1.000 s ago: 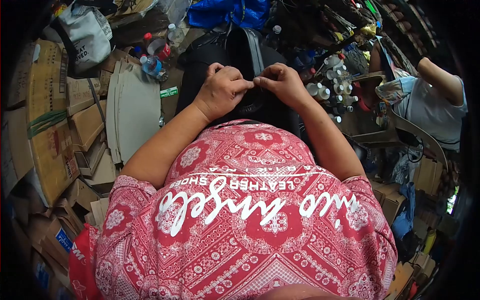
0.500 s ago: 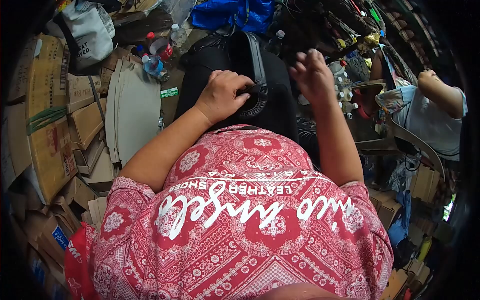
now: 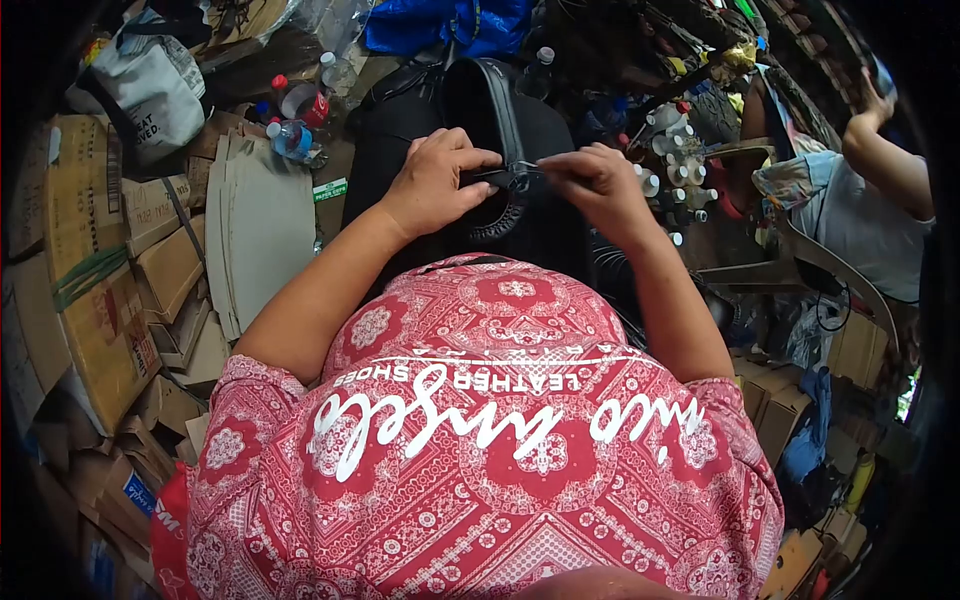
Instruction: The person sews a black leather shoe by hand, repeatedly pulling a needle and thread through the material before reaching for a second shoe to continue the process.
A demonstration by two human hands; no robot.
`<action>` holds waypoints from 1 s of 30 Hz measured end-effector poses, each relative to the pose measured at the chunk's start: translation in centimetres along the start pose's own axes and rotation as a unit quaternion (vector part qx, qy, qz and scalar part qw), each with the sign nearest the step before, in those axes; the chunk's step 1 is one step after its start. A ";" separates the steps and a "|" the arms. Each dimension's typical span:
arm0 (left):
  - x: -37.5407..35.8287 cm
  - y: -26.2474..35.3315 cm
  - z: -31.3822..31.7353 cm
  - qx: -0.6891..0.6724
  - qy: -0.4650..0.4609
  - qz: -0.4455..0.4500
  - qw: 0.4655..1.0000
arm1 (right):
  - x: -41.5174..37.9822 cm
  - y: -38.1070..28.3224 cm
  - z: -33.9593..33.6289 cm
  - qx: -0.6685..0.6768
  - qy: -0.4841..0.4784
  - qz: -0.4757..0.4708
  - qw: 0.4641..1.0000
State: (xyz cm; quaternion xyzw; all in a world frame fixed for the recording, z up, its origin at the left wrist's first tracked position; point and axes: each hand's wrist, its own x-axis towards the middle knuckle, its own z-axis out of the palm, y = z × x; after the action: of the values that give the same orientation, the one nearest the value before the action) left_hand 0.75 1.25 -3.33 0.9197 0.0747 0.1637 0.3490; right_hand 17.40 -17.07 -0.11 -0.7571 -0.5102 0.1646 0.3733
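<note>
A black shoe-like piece (image 3: 507,120) with a gathered edge lies on my lap, over dark trousers. My left hand (image 3: 440,182) is at its left side, thumb and fingers pinched around a thin dark tool or edge that reaches into the opening. On the right, my right hand (image 3: 602,190) pinches something thin and light, perhaps a thread or needle, that runs to the piece's right rim. The fingertips hide what exactly each hand grips.
Flattened cardboard (image 3: 262,230) and boxes are stacked at the left, below a white bag (image 3: 155,95). Plastic bottles (image 3: 292,140) stand beyond them. More bottles (image 3: 684,172) and a chair (image 3: 835,270) are at the right, near another person's arm (image 3: 885,165).
My right hand has come down and left from its raised, open position to the rim of the black piece, and its fingers have closed. The other person's arm has risen. The view has shifted slightly.
</note>
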 end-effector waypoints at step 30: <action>9.5 -0.2 -0.1 -0.061 -0.193 0.075 0.976 | 2.2 4.3 -1.5 0.149 -0.117 0.061 0.980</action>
State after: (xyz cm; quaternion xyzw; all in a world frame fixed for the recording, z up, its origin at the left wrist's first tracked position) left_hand 9.61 3.88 -1.05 0.9137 -0.0737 0.0137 0.3993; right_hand 22.08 -16.53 -1.95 -0.6981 -0.4732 0.3488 0.4089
